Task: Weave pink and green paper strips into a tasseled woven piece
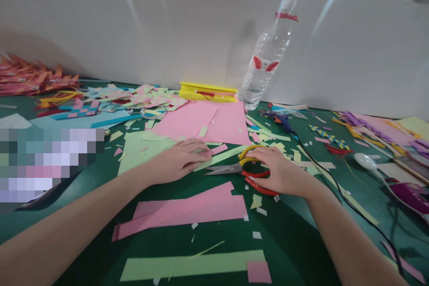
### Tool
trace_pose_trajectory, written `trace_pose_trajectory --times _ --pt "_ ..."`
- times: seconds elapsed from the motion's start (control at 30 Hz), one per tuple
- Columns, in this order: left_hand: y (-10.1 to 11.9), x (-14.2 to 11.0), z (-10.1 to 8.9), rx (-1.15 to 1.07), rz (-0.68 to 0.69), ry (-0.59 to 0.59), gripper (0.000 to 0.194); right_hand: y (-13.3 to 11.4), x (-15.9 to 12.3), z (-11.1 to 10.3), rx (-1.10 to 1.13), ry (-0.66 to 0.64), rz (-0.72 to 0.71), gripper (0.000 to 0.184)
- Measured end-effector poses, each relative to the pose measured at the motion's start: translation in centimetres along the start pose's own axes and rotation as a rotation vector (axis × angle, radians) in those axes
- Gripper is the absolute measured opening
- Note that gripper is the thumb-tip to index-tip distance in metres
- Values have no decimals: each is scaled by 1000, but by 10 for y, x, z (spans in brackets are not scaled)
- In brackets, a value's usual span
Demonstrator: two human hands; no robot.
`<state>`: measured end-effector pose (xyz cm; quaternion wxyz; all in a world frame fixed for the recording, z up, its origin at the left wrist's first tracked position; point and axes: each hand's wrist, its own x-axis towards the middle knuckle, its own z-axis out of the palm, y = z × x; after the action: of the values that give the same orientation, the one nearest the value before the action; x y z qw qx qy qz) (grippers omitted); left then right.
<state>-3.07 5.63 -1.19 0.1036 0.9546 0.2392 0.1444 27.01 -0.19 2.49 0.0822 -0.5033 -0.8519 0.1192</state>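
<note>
In the head view my right hand (276, 170) grips a pair of scissors (231, 169) with one yellow and one red handle. The grey blades point left and are slightly parted, just below a pale green paper strip (228, 156). My left hand (187, 158) has its fingers closed on the left end of that strip; the exact grip is partly hidden. A small pink paper piece (219, 149) lies by its fingertips. Nearer to me are overlapping pink paper strips (187, 210), a wide green strip (201, 266) and a pink square (258, 272).
Pink sheets (228, 120) and a green sheet (134, 156) lie behind my hands. A plastic bottle (264, 62) leans against the wall beside a yellow tray (187, 91). A black cable (325, 170) crosses the right side near a purple-handled tool (409, 195). Paper scraps are scattered around.
</note>
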Motion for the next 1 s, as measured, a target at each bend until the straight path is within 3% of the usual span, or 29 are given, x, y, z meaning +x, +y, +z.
trace_pose_trajectory --times 0.23,0.63,1.0 --pt "-2 -3 -11 24 -30 -163 40 1 1 0 3 -20 14 45" --pt "-2 -3 -11 -30 -18 -164 40 2 2 6 42 14 -22 43" --pt "0 -3 -9 -23 -53 -167 44 2 4 10 51 -30 -7 44"
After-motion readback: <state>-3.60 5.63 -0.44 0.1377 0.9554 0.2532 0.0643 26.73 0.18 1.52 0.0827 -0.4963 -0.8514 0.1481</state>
